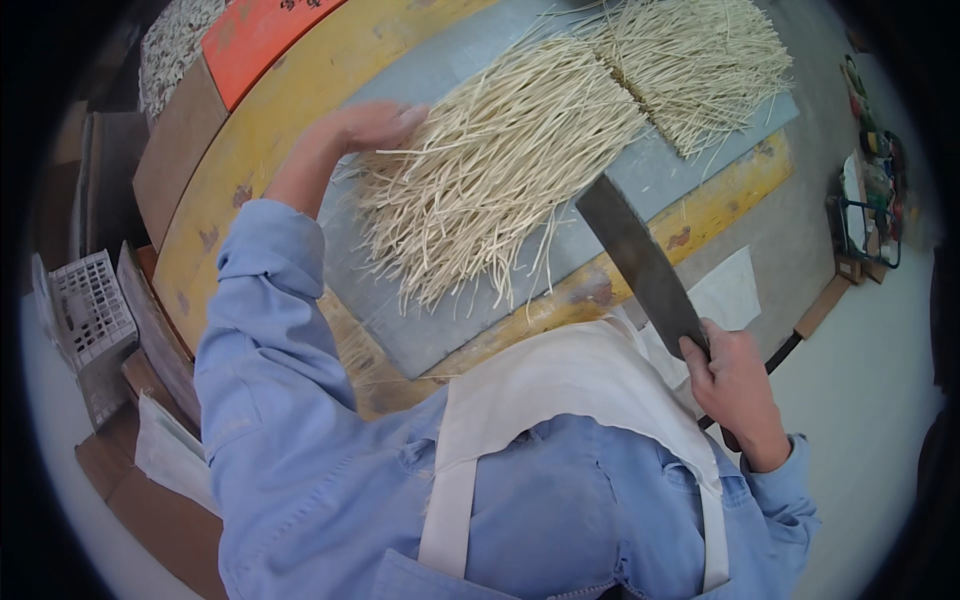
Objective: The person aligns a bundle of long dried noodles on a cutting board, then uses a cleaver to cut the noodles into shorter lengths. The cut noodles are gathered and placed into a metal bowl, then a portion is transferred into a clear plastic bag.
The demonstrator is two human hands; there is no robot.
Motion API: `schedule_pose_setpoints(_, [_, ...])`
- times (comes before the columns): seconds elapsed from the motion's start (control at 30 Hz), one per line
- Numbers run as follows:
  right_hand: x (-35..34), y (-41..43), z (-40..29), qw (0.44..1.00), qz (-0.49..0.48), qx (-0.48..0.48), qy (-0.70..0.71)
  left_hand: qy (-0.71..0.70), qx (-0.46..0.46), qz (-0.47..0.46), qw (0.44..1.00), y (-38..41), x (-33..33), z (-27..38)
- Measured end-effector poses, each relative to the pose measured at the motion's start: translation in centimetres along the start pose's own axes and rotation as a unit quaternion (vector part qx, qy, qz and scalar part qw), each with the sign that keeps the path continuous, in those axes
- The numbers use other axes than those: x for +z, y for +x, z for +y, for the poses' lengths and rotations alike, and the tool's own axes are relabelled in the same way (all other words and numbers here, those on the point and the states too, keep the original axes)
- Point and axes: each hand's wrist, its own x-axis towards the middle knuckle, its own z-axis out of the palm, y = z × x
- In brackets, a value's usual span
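A thick layer of pale dried noodle-like strands [502,165] lies on a grey metal sheet [420,337]. A second bundle of the same strands [697,60] lies beyond it at the upper right, with a dark seam between the two. My left hand [382,125] is at the left edge of the nearer strands, palm down; its fingertips are partly blurred against them. My right hand [724,371] grips the handle of a long, broad metal blade [637,255], whose tip points up and left over the near edge of the sheet, beside the strands.
The sheet lies on a worn yellow table [247,165]. To the left stand a brown cardboard box [180,150], an orange-red panel [259,41] bearing writing, and a white plastic crate [94,307]. A blue-framed cart [866,232] with mixed items stands at the far right.
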Motion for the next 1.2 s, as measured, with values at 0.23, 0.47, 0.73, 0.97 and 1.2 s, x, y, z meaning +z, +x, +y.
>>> schedule_pose_setpoints(0.23, [1.6, 4.4, -5.4, 0.987, 0.078, -0.122, 0.069, -0.064, 0.036, 0.010, 0.997, -0.7, 0.7, -1.4])
schedule_pose_setpoints(0.47, [6.6, 8.8, -8.2, 0.960, 0.134, -0.242, 0.037, -0.167, 0.098, 0.064, 0.979, -0.9, 2.1, -3.5])
schedule_pose_setpoints(0.73, [8.2, 10.4, -8.3, 0.963, 0.121, -0.240, -0.001, -0.301, 0.062, 0.010, 0.952, -1.3, 2.2, -3.9])
schedule_pose_setpoints(0.97, [8.1, 11.4, -8.1, 0.967, 0.114, -0.229, 0.011, -0.211, 0.145, 0.055, 0.965, -1.3, 2.6, -5.1])
schedule_pose_setpoints(1.2, [8.6, 12.0, -8.0, 0.966, 0.105, -0.234, 0.025, -0.253, 0.116, 0.021, 0.960, -1.3, 2.7, -5.2])
